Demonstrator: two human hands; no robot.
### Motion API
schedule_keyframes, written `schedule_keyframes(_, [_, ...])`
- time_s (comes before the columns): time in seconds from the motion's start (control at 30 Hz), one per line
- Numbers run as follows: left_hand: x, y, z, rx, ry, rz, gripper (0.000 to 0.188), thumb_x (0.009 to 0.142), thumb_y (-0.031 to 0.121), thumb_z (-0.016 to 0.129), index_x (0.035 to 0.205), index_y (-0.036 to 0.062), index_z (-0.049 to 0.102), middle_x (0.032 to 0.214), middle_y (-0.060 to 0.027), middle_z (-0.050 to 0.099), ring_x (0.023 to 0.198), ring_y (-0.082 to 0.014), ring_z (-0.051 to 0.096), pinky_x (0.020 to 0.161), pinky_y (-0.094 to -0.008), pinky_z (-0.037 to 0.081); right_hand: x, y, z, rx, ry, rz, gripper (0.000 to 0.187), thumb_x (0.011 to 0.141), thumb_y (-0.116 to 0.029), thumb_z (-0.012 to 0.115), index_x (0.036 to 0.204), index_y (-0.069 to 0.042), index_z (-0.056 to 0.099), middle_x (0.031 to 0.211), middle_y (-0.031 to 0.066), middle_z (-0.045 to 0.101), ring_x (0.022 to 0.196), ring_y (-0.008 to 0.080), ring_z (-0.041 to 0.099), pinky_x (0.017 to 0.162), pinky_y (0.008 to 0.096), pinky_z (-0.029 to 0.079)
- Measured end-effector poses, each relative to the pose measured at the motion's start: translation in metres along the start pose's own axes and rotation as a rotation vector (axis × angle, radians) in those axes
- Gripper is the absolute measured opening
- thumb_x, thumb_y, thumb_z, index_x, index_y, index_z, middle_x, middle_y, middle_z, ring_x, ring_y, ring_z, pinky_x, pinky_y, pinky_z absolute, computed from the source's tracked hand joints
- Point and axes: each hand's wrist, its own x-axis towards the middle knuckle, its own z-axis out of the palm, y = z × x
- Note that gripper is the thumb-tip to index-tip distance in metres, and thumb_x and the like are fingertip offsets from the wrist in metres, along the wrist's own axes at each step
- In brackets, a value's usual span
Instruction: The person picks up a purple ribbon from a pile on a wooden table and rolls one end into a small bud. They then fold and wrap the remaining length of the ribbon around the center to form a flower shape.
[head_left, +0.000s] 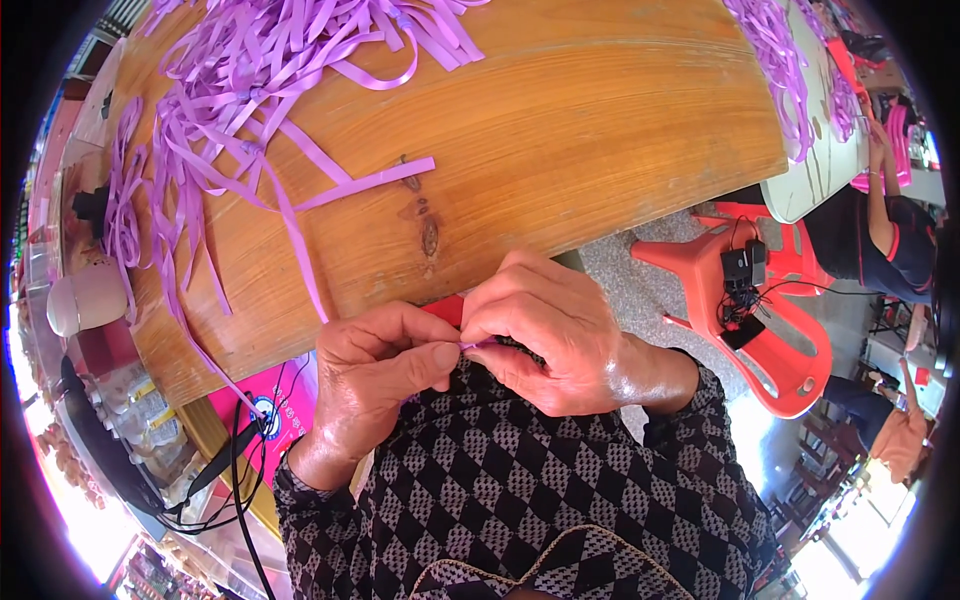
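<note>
Ribbon (479,343), purple and narrow, lies between the fingertips of two hands held low before the person's chest, at the near edge of the table. The left hand (372,368) has thumb and forefinger pressed together on it; the right hand (548,330) pinches it from the other side, thumb below and forefinger above (only a short bit shows, the rest being hidden by the fingers). Beneath the hands is a shirt (500,450) with black and grey diamonds. A red patch (446,309) shows between the hands, its nature unclear. To the left, a pink sheet (284,402) and black cables (238,478) lie below the edge of the wooden table (600,130). One strip (296,240) runs over the wood toward the left hand (whether it joins the held piece cannot be told). Farther off, a tangled purple pile (265,70) covers the table's far left part. To the right stands a red chair (800,372) bearing black devices (738,275); beyond it are a white table (815,185) and two other people, one in dark clothes (905,235), one in an orange top (898,442).
</note>
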Motion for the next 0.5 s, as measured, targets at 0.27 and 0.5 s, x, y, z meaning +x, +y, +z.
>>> schedule_keyframes(0.27, [0.0026,-0.0058,0.0001,0.045,0.075,-0.005,0.011,0.076,0.003,0.069,0.086,-0.0025,0.065,0.074,-0.0013,0.063,0.063,-0.0036,0.052,0.056,-0.0171,0.041,0.0025,-0.0015,-0.0025,0.011,-0.022,0.035,0.037,0.060,0.003,0.074,0.092,-0.002,0.055,0.083,0.0097,0.058,0.068,0.0259,0.055,0.057,0.0339,0.044])
schedule_keyframes(0.5, [0.0052,-0.0095,0.0033,-0.105,0.027,-0.017,0.011,0.076,0.005,0.070,0.083,-0.0028,0.065,0.073,-0.0041,0.063,0.058,-0.0058,0.051,0.053,-0.0181,0.040,0.0012,-0.0047,-0.0025,0.015,0.008,0.028,0.036,0.059,-0.004,0.078,0.089,-0.002,0.058,0.078,0.0081,0.059,0.064,0.0239,0.055,0.052,0.0321,0.043])
